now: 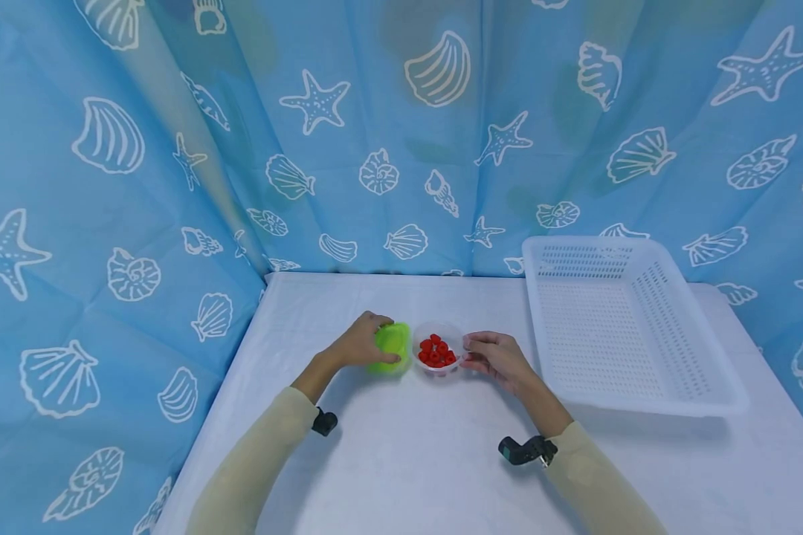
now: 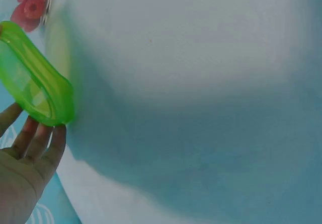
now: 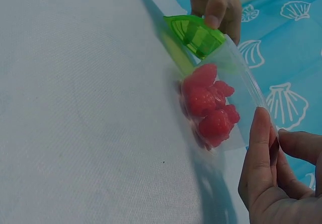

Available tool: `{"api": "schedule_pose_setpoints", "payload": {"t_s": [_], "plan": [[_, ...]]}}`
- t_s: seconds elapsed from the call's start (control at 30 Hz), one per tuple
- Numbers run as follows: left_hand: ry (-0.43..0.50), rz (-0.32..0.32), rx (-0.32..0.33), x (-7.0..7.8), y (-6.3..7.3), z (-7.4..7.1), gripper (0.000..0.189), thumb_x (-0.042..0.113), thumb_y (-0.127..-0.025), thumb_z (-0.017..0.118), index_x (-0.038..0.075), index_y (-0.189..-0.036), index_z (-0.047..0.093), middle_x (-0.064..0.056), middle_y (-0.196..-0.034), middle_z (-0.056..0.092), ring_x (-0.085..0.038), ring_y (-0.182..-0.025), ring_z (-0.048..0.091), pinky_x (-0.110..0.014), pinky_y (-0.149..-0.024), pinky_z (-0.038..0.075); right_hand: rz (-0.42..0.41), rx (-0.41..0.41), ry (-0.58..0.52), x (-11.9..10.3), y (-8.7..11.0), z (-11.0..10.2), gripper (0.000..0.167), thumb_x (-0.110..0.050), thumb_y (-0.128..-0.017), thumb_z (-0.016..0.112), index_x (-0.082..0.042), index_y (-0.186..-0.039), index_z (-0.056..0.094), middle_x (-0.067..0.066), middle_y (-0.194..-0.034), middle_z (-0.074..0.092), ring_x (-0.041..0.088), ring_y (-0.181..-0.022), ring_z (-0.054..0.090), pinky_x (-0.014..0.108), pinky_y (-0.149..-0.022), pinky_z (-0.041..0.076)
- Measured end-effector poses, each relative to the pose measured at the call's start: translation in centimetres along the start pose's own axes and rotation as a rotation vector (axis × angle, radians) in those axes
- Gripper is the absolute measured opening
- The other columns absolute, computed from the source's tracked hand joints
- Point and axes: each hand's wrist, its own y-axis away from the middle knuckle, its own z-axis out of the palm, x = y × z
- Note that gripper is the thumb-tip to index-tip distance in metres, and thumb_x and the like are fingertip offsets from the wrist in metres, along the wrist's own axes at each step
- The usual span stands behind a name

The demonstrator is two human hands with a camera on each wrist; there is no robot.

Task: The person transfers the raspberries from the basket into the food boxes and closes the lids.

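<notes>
Around the sides of a bright green, see-through dish (image 1: pixel 395 339), my left hand (image 1: pixel 360 343) has its thumb and fingers spread. In the left wrist view the fingertips hold the end of this dish (image 2: pixel 55 95), slightly tilted. Close to its right is a clear plastic bowl (image 1: pixel 435 327) with several red raspberries (image 1: pixel 436 352) inside. My right hand (image 1: pixel 502 360) pinches the bowl's right rim between thumb and fingers, as the right wrist view shows. The bowl (image 3: pixel 241 83) appears beside the green dish (image 3: pixel 196 35) there. The inside of the green dish shows no berries.
A large white perforated basket (image 1: pixel 602 342) stands on the right of the white-covered table (image 1: pixel 401 461). Blue curtains (image 1: pixel 375 111) with shell and starfish prints hang behind and to the left. Each wrist carries a black camera mount (image 1: pixel 527 450).
</notes>
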Motion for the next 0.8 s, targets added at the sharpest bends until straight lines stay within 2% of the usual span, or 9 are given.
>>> {"api": "schedule_pose_setpoints", "payload": {"t_s": [0.1,0.3,0.43,0.5,0.6,0.8], "plan": [[0.048,-0.012,0.012,-0.3,0.0,0.0,0.079,0.048,-0.072,0.081,0.012,-0.137,0.053,-0.006,-0.127,0.048,-0.021,-0.112,0.048,-0.041,-0.094,0.048,-0.002,-0.002,0.0,0.1,0.0,0.0,0.043,-0.019,-0.095,0.064,0.003,-0.131,0.053,0.029,-0.124,0.053,0.021,-0.087,0.067,0.031,-0.078,0.056],[0.073,-0.035,0.021,0.0,0.6,-0.5,0.082,0.044,-0.072,0.082,0.017,-0.142,0.049,-0.007,-0.13,0.044,-0.024,-0.117,0.046,-0.045,-0.097,0.047,-0.007,-0.005,0.005,0.1,0.0,0.0,0.044,-0.02,-0.095,0.065,0.002,-0.131,0.053,0.029,-0.124,0.053,0.021,-0.088,0.067,0.031,-0.079,0.056],[0.117,-0.023,0.017,-0.2,0.9,-1.0,0.086,0.04,-0.071,0.083,0.025,-0.147,0.045,-0.007,-0.129,0.04,-0.025,-0.115,0.045,-0.045,-0.095,0.047,-0.003,0.001,0.004,0.0,0.1,0.0,0.042,-0.019,-0.095,0.064,0.002,-0.13,0.053,0.028,-0.122,0.054,0.021,-0.087,0.067,0.031,-0.079,0.056],[0.141,0.002,0.024,-0.4,0.9,-1.0,0.087,0.039,-0.072,0.083,0.027,-0.148,0.044,-0.008,-0.128,0.038,-0.025,-0.113,0.045,-0.043,-0.093,0.048,-0.001,0.005,0.004,0.0,0.1,0.0,0.041,-0.019,-0.096,0.064,0.001,-0.13,0.054,0.027,-0.122,0.054,0.021,-0.087,0.068,0.031,-0.078,0.056],[0.188,0.037,0.057,-0.6,1.0,-0.9,0.085,0.036,-0.072,0.083,0.026,-0.147,0.044,-0.009,-0.128,0.036,-0.025,-0.112,0.045,-0.041,-0.092,0.049,0.0,0.005,0.006,0.0,0.1,0.0,0.041,-0.019,-0.096,0.064,0.001,-0.13,0.053,0.027,-0.121,0.055,0.021,-0.086,0.068,0.031,-0.078,0.056],[0.285,0.094,0.157,-0.9,1.1,-0.8,0.085,0.028,-0.071,0.086,0.016,-0.143,0.042,-0.011,-0.137,0.032,-0.028,-0.122,0.043,-0.041,-0.094,0.05,-0.004,0.003,0.007,0.0,0.1,0.1,0.042,-0.019,-0.096,0.064,0.001,-0.13,0.053,0.027,-0.122,0.054,0.02,-0.086,0.068,0.031,-0.078,0.056]]}}
